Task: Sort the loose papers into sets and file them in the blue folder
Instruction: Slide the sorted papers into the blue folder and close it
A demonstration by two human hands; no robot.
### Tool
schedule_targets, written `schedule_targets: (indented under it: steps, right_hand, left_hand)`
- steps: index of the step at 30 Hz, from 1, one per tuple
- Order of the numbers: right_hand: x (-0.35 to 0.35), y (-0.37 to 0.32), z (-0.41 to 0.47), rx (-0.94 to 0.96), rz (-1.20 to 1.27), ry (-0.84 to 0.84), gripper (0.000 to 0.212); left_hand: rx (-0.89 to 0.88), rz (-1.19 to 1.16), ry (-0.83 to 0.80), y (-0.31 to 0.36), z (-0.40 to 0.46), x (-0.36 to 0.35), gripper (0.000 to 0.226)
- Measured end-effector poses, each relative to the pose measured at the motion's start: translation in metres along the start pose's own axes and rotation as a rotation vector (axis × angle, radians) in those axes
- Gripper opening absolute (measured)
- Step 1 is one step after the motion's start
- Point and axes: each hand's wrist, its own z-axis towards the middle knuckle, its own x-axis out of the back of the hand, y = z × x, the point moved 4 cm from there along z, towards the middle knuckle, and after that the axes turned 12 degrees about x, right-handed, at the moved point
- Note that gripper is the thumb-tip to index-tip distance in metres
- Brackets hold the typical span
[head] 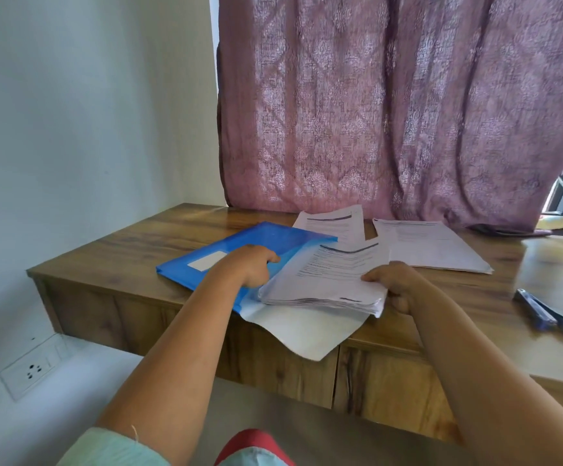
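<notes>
soft daylight glows through the curtain from behind; bright strip at its right edge. faint sheen on the surface below it. mild overall softness, wide-angle bending toward edges. shadows weak.

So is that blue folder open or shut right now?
Open. The blue folder has its pale flap spread over the desk edge; the right hand holds a paper stack at its mouth.

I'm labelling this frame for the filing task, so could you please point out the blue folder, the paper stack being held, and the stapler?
blue folder [239, 243]: head view, on its blue cover.
paper stack [327, 277]: head view, top sheet's middle.
stapler [543, 311]: head view, mid-body.
</notes>
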Motion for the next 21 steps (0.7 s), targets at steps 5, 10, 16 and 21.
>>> schedule_targets:
  steps: [5,10,16,21]
  right_hand:
    - [-0.027,0.003,0.005,0.014,0.070,0.030,0.031]
    - [-0.066,0.005,0.006,0.026,0.253,0.026,0.026]
    - [-0.115,0.001,-0.003,-0.037,0.093,-0.147,0.012]
    - [-0.112,-0.008,0.004,-0.231,0.092,-0.433,0.021]
  left_hand:
    - [0.001,0.048,0.057,0.001,-0.007,0.001,0.059]
    - [-0.011,0.141,0.208,0.008,-0.027,-0.009,0.054]
    - [-0.033,0.112,0.247,0.000,-0.031,-0.020,0.053]
    - [-0.091,0.008,0.288,-0.010,-0.035,-0.019,0.063]
